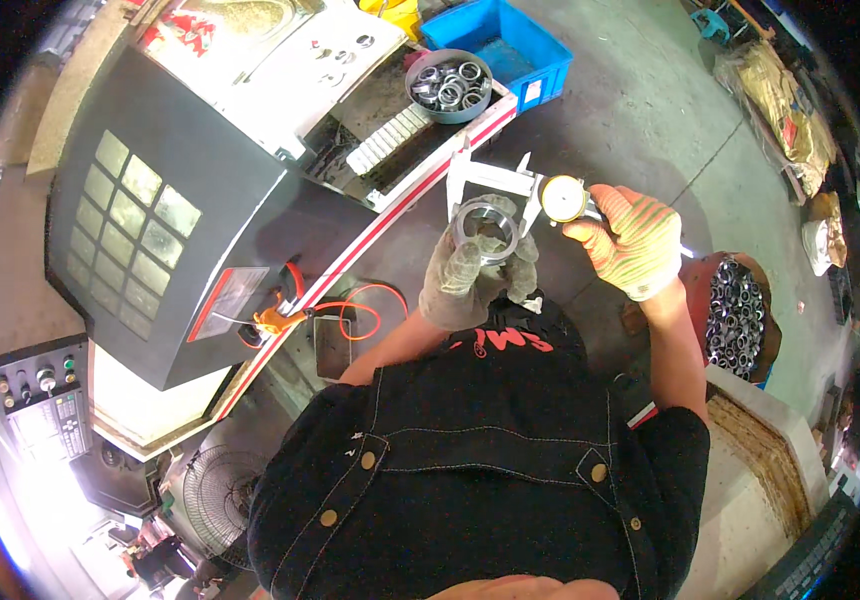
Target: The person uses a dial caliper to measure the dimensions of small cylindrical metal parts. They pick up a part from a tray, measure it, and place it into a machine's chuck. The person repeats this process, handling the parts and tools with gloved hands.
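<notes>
My left hand, in a grey work glove, is closed around a shiny metal ring held in front of my chest. A dial caliper with a round yellow-rimmed dial lies across the ring's far side. One long jaw is at the ring's left and the other at its right; whether both touch the metal I cannot tell. My right hand, wearing an orange-and-green striped glove, grips the caliper's right end beside the dial. Part of the ring is hidden by my left fingers.
At left stands a dark machine door with a gridded window, above a control panel. A grey bowl of metal rings rests near a blue crate. An orange air gun hangs nearby. A container of rings stands right.
</notes>
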`<move>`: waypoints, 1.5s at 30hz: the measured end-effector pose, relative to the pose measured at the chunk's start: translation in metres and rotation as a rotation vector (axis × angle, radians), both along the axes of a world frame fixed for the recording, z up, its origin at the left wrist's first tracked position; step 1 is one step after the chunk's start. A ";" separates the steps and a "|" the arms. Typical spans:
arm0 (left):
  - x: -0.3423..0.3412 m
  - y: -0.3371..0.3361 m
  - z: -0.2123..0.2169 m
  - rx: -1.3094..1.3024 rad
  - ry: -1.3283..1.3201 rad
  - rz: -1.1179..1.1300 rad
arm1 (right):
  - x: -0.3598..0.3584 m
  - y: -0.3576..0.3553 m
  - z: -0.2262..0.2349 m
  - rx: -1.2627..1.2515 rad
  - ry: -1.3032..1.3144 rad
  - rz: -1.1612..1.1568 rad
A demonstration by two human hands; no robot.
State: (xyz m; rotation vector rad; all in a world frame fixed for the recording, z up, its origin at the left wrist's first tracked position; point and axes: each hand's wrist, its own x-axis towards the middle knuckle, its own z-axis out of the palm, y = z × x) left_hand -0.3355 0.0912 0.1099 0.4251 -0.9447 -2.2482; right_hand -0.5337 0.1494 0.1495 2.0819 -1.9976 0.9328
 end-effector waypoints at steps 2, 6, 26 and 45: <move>0.000 -0.001 0.000 0.003 0.017 -0.002 | 0.002 0.000 0.002 0.053 -0.029 -0.010; -0.003 -0.003 0.004 0.030 -0.016 0.029 | 0.006 -0.004 -0.003 0.114 -0.153 -0.021; 0.004 -0.026 -0.012 0.147 0.067 -0.081 | 0.005 -0.019 0.016 0.470 -0.126 -0.048; 0.003 -0.006 0.013 -0.077 0.015 -0.217 | 0.004 0.015 -0.020 0.300 -0.589 0.110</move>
